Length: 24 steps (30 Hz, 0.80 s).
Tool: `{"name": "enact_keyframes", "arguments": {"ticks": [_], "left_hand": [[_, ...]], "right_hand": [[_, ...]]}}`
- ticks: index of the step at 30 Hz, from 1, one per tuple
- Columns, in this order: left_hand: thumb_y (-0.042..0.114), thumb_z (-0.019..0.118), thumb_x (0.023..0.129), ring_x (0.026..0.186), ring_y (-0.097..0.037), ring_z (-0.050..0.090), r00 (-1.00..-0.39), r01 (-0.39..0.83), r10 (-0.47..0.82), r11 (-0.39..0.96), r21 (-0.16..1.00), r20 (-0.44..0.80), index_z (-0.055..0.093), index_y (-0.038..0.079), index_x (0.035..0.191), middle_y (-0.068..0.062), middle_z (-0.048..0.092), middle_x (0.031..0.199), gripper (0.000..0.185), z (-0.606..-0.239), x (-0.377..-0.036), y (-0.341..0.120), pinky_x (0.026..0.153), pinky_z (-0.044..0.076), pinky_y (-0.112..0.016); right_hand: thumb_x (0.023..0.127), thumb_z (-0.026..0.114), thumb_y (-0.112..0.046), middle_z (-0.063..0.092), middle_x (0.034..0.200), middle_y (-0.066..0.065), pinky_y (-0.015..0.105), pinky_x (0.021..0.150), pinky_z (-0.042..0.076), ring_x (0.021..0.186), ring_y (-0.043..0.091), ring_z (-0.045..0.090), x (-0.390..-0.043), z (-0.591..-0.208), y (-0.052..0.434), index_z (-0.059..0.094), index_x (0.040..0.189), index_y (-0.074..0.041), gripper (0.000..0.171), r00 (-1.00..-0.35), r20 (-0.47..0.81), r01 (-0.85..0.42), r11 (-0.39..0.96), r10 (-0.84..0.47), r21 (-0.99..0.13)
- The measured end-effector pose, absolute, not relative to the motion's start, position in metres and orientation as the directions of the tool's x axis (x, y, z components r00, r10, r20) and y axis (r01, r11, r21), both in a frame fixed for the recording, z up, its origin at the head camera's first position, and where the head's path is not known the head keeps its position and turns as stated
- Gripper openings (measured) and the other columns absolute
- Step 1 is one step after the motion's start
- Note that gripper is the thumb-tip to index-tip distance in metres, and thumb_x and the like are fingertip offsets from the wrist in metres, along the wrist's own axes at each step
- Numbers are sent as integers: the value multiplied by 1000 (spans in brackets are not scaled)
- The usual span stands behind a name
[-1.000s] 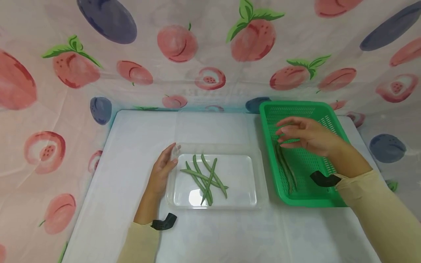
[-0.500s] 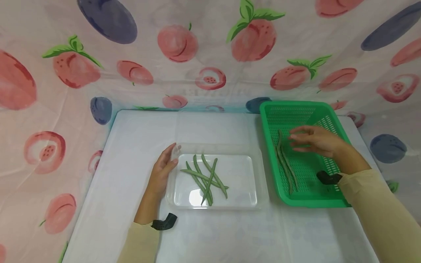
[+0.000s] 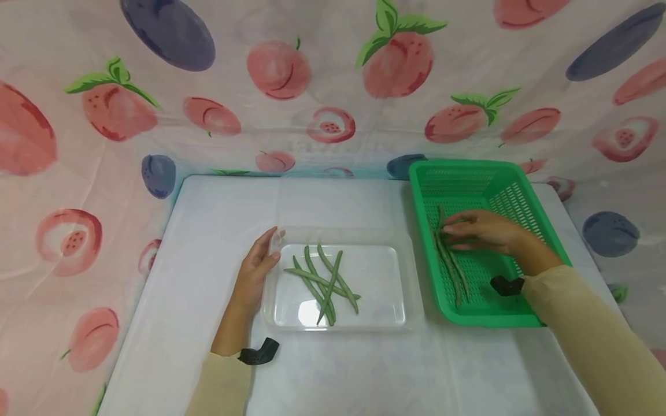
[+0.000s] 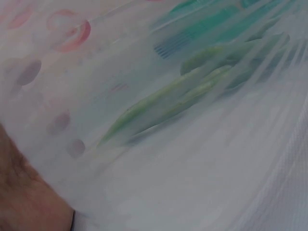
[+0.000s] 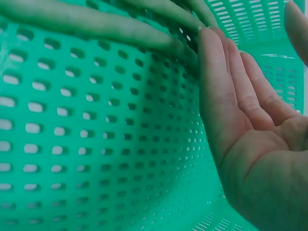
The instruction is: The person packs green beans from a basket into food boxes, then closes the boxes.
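Note:
My left hand point(image 3: 255, 271) holds the left side of a clear plastic container point(image 3: 414, 277), its thumb at the rim and its fingers along the outer wall. Several green beans point(image 3: 326, 282) lie crossed on the container's floor; through the hazy wall they also show in the left wrist view. Inside the green basket point(image 3: 494, 319), my right hand point(image 3: 481, 231) is low, with fingers extended toward a few more green beans point(image 3: 450, 266) lying lengthwise along the left side. In the right wrist view, straight fingertips are right at these beans point(image 5: 96, 21), and the thumb stands apart.
The slotted basket stands right of the container on a white-covered table point(image 3: 333, 375). A fruit-print sheet point(image 3: 333, 75) hangs behind and on both sides. A black wrist device point(image 3: 259, 351) is on the left wrist, another point(image 3: 506, 286) on the right.
My right hand first drew back to the right from above the beans, then came down and left toward them in the basket. The left hand and the container have stayed put.

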<state>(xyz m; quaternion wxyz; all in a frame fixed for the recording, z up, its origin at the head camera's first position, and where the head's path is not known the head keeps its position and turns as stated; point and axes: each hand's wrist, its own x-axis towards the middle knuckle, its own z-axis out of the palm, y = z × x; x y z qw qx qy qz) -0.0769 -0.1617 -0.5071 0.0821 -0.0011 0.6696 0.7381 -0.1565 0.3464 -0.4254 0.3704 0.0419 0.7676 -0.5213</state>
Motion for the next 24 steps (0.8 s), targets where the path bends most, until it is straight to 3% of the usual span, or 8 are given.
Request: {"name": "enact_keyframes", "arguments": {"ticks": [8, 13, 20, 24], "left_hand": [[24, 56, 104, 150, -18, 39, -985, -132, 122, -91, 987, -121, 41, 29, 156, 10, 42, 161, 54, -506, -75, -162, 115, 43, -46], [24, 56, 104, 150, -20, 40, -986, -125, 125, -91, 988, -114, 40, 28, 156, 9, 41, 162, 54, -505, -75, -162, 114, 44, -48], [22, 55, 105, 150, -22, 38, -985, -129, 129, -105, 986, -115, 38, 22, 158, 5, 39, 163, 55, -506, -76, -163, 114, 44, -44], [21, 56, 104, 150, -21, 38, -985, -129, 131, -110, 986, -114, 37, 20, 158, 4, 39, 163, 57, -506, -77, -163, 114, 45, -37]], "right_hand": [[103, 62, -34, 38, 155, 23, 44, 105, 54, 128, 29, 56, -164, -433, 334, 36, 153, 1, 67, -713, -625, 435, 499, -318, -749], [100, 65, -38, 43, 152, 22, 42, 101, 57, 121, 24, 60, -170, -438, 328, 37, 154, -2, 71, -715, -641, 443, 529, -278, -724], [99, 68, -33, 56, 125, 8, 34, 89, 61, 92, 14, 61, -179, -441, 322, 44, 151, -4, 64, -728, -648, 446, 562, -225, -697], [100, 66, -25, 58, 114, 6, 33, 87, 61, 89, 14, 62, -181, -440, 318, 40, 153, 0, 64, -715, -656, 454, 552, -243, -700]]}}
